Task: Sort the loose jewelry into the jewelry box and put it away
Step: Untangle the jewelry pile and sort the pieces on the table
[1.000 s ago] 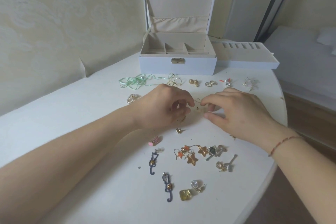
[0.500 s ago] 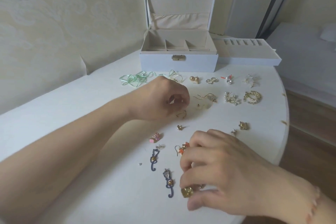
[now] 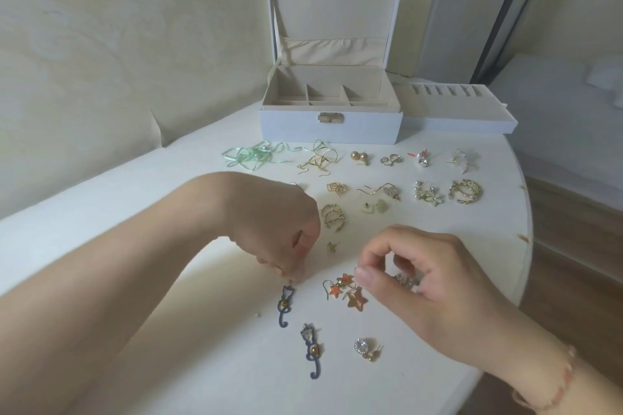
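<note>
No legible writing in the scene

No word, label, brand, number or sign can be read on the open white jewelry box (image 3: 330,126), its tray (image 3: 458,120), the loose earrings or the white tabletop (image 3: 135,199).

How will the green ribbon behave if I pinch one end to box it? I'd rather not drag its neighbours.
The green ribbon lies in loose thin loops, so it is probably floppy and very light. It may trail and snag the gold wire hooks lying just beside it.
</note>
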The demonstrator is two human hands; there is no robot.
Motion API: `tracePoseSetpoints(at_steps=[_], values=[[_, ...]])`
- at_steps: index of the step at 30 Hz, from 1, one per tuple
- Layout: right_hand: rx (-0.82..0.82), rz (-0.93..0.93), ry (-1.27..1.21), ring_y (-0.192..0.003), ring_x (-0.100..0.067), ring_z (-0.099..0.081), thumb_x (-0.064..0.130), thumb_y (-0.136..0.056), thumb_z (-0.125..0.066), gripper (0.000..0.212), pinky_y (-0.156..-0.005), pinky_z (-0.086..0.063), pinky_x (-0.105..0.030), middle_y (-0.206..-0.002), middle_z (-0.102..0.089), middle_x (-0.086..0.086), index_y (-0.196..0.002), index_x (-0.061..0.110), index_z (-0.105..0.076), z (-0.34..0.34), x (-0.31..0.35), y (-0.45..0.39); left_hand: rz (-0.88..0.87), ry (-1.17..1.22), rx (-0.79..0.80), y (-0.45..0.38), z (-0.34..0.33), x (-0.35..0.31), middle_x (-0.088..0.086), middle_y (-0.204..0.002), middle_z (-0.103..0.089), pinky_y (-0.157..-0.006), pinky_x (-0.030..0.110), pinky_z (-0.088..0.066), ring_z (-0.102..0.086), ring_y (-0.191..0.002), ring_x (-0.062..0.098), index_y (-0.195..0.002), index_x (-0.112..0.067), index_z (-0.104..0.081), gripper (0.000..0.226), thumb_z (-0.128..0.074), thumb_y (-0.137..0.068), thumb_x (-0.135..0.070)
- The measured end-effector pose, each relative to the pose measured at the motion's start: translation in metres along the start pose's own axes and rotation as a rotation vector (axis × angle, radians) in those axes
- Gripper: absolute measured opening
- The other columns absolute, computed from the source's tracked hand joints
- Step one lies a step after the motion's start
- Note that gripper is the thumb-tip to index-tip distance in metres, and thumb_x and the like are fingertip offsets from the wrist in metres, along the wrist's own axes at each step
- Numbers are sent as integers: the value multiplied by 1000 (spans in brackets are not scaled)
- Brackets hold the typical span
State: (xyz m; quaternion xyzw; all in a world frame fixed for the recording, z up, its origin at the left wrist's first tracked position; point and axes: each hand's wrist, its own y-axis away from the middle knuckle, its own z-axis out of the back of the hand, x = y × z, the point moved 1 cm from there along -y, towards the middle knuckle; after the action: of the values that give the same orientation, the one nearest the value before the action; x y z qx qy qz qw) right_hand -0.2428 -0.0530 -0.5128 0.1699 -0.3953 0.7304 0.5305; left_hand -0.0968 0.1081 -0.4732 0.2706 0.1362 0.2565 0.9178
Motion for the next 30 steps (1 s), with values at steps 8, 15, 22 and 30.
tracePoseSetpoints(at_steps=[8,15,22,30], values=[[-116,-296,-363,-57,-19,-60,11,-91,-63,19,-53,-45,-29,-73,-70,-4,-87,30,-63,-2,-15,-10,-136,166,-172,7,12,-3,-10,-76,-71,-65,41,-59,-66,-64,5,-91,-22,-66,12,-65,-87,-11],[-267,-318,-390,-53,-17,-53,39,-79,-65,16,-56,-48,-29,-65,-68,-5,-82,26,-73,3,-11,-22,-364,864,-771,-8,15,-18,8,-75,-74,-64,31,-54,-72,-70,25,-87,-5,-65,10,-74,-84,-7],[-317,-333,-554,-55,-17,-56,29,-76,-69,20,-52,-45,-24,-66,-67,-8,-80,11,-75,11,-25,-22,-362,842,-886,-16,6,-34,6,-71,-74,-63,41,-60,-73,-67,17,-81,-6,-67,9,-73,-86,-10],[-345,-315,189,-63,-9,-60,19,-81,-75,4,-59,-43,-10,-64,-67,7,-77,21,-74,55,-79,-21,-147,72,-889,-66,-7,-32,-3,-110,-61,-72,36,-54,-63,-91,23,-118,-27,-64,27,-59,-92,-30]])
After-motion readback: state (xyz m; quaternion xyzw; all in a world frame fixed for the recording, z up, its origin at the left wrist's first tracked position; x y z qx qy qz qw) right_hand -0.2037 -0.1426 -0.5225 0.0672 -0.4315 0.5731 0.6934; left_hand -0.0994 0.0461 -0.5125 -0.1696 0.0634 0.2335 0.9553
